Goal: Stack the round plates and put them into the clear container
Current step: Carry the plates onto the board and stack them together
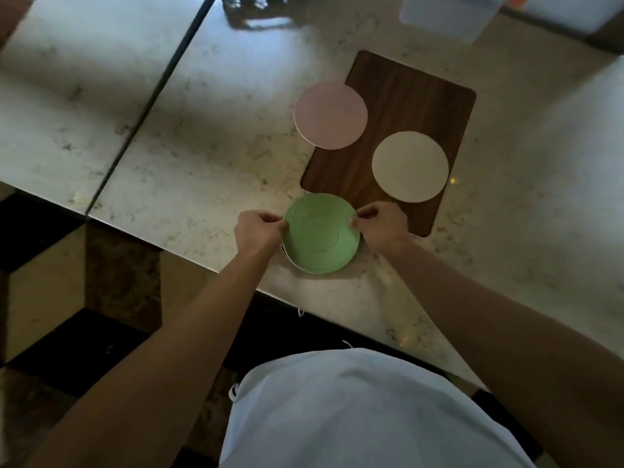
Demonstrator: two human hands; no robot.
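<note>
A green round plate [320, 234] sits near the front edge of the marble counter, with the rim of another plate showing under its left side. My left hand [258, 229] pinches its left rim and my right hand [381, 226] pinches its right rim. A pink round plate [331, 114] lies half on the left edge of a dark wooden board [408, 96]. On that board, nearer its right side, rests a cream round plate [410, 166]. A clear container [445, 15] stands at the far right back of the counter, blurred.
A dark seam [152, 103] splits the marble counter [216, 157] diagonally on the left. Some clear glassy object [256, 10] stands at the back centre. The counter's front edge runs diagonally just below the green plate, with a checkered floor [67, 298] beyond it.
</note>
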